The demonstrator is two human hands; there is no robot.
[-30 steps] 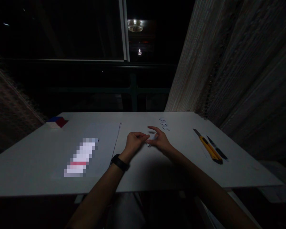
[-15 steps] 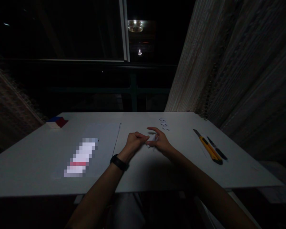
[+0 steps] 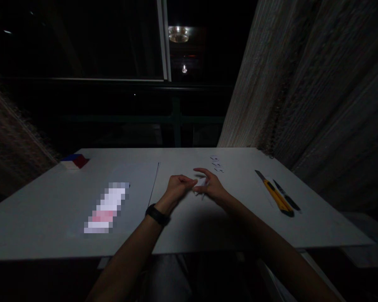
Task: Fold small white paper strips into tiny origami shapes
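Between my hands, above the white table point(image 3: 236, 228), is a small folded piece of white paper point(image 3: 200, 183). My left hand point(image 3: 178, 187), with a dark band on its wrist, pinches the paper's left edge between thumb and finger. On the other side my right hand point(image 3: 214, 187) grips it, the index finger arched over the top and the thumb underneath. A thin pointed flap hangs below the right fingers. The exact folds are too small and dim to make out.
At left a lit, pixelated phone-like rectangle point(image 3: 107, 207) rests on white paper sheets point(image 3: 138, 188). A colored cube point(image 3: 74, 161) stands at the far left. Several small paper pieces point(image 3: 217, 164) lie beyond my hands. A yellow utility knife point(image 3: 274, 195) and a dark pen-like tool point(image 3: 286, 196) lie right.
Both hands stay almost in place with the paper. The paper has shifted slightly, and its pointed flap below the right fingers shows more clearly. The red band on the bright rectangle looks different.
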